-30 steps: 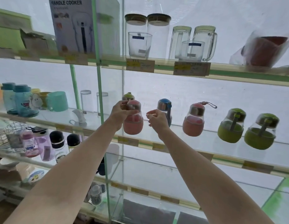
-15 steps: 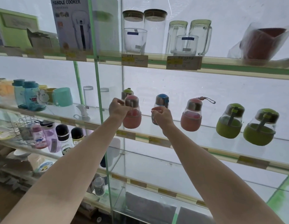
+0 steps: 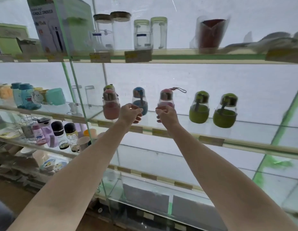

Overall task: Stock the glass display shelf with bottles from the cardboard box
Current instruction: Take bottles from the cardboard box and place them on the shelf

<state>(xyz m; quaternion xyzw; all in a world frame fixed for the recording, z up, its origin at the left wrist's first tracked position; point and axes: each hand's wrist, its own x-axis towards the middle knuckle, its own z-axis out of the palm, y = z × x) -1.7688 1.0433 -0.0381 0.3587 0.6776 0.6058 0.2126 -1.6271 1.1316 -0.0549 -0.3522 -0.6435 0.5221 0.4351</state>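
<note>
Both grips curling loosely, holding nothing: left hand [image 3: 130, 114] fronting blue bottle [image 3: 139, 102], right hand [image 3: 166, 115] fronting pink bottle [image 3: 166, 99] | bottles standing on glass shelf [image 3: 245, 125] | advice: be nudging bases gently, spacing evenly.

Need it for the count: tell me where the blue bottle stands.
In the head view the blue bottle stands on the middle glass shelf, left of centre, between two pink bottles, just behind the left hand.

Perhaps six bottles [image 3: 199, 106], two hands [image 3: 130, 113].
</note>
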